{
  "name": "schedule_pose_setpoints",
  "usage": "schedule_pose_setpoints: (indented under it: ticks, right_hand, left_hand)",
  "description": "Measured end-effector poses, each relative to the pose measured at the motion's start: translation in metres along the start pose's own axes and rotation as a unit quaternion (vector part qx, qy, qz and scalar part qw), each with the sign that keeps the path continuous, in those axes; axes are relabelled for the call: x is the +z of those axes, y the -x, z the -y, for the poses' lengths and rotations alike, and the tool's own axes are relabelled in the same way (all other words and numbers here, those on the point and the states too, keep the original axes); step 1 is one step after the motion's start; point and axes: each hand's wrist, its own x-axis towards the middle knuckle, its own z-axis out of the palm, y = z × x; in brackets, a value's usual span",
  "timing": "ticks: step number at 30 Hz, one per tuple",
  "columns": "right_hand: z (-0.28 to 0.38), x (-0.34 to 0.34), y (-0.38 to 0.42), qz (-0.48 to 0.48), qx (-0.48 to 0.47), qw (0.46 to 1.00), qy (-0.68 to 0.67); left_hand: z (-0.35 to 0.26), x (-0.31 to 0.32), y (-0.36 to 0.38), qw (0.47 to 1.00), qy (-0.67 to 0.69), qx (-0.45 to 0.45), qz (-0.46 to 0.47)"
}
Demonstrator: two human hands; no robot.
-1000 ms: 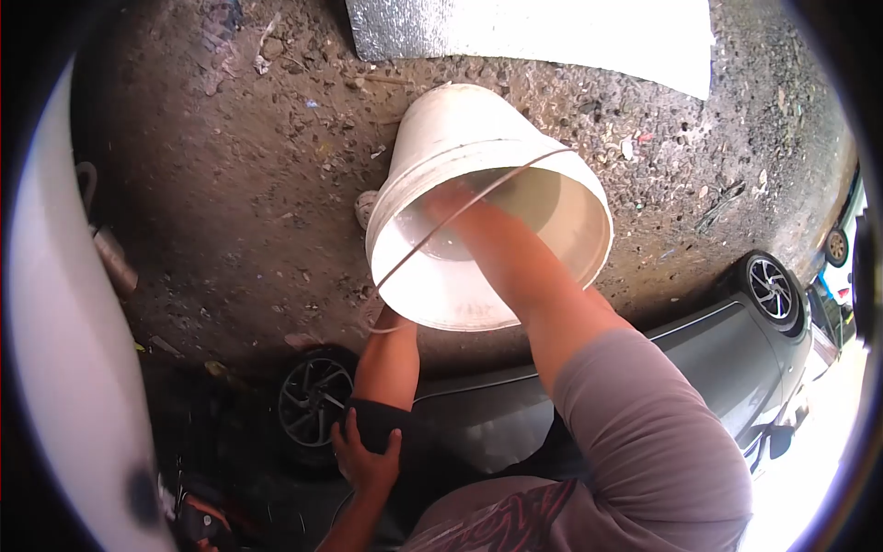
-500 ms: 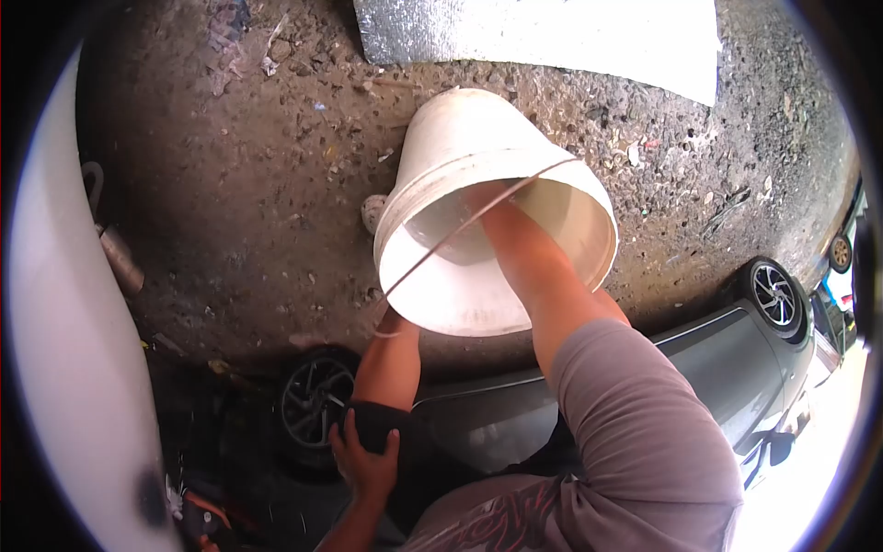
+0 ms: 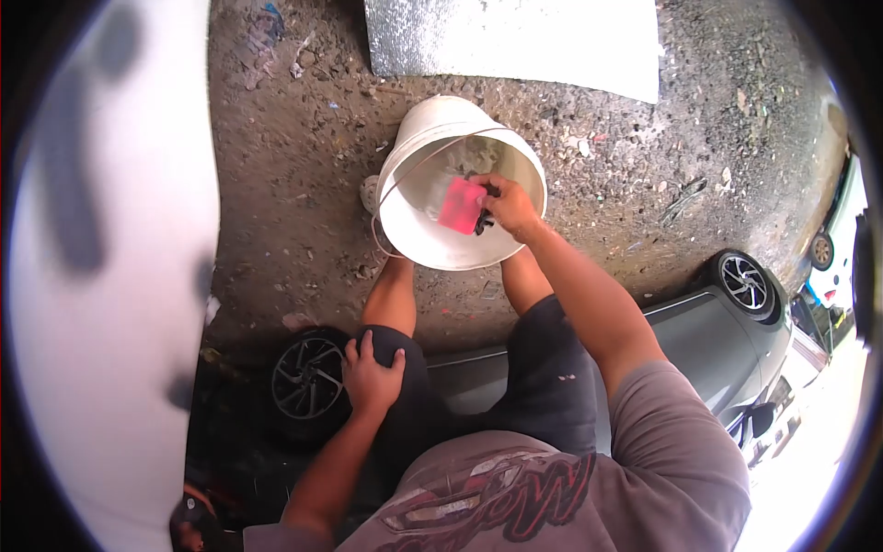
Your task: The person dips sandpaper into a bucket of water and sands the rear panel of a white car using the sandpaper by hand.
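Observation:
A white bucket stands tilted on the dirt ground, its mouth turned toward me and its thin wire handle lying across the rim. My right hand is at the bucket's mouth, its fingers closed on a flat pink rectangular piece. Something small and dark sticks out beside the pink piece, under my fingers; I cannot tell what it is. My left hand rests on my left knee in dark shorts, fingers spread and holding nothing.
A silvery foil-faced sheet lies on the ground beyond the bucket. To the left rises a large white curved panel. A dark grey car with spoked wheels is behind my legs, and another vehicle shows at the far right.
My right hand has come up from deep inside the bucket, bringing the pink piece into view. My left hand stays on the knee. The camera view has shifted.

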Motion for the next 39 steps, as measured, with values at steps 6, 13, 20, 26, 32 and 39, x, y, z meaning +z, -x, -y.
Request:
schedule_pose_setpoints:
  ticks: [6, 13, 20, 26, 32, 39]
  right_hand:
    - [0.065, -0.001, 0.077, 0.018, 0.046, 0.991, -0.121]
    - [0.114, -0.007, 0.149, 0.043, 0.04, 0.983, -0.173]
    - [0.158, -0.011, 0.224, 0.049, -0.046, 0.986, -0.152]
    - [0.178, -0.037, 0.249, 0.075, -0.097, 0.988, -0.098]
    - [0.215, -0.069, 0.286, 0.047, -0.079, 0.986, -0.14]
    - [0.214, -0.089, 0.301, 0.149, 0.012, 0.958, -0.244]
  left_hand:
    - [-0.009, 0.003, 0.0, 0.999, -0.004, 0.006, 0.031]
    - [-0.082, -0.053, -0.02, 0.88, 0.432, 0.196, 0.02]
    - [-0.133, -0.126, 0.003, 0.808, 0.515, 0.201, 0.203]
    - [-0.125, -0.148, 0.083, 0.824, 0.451, 0.335, -0.078]
    - [-0.109, -0.146, 0.119, 0.791, 0.383, 0.419, -0.229]
    - [-0.114, -0.146, 0.154, 0.794, 0.33, 0.407, -0.309]
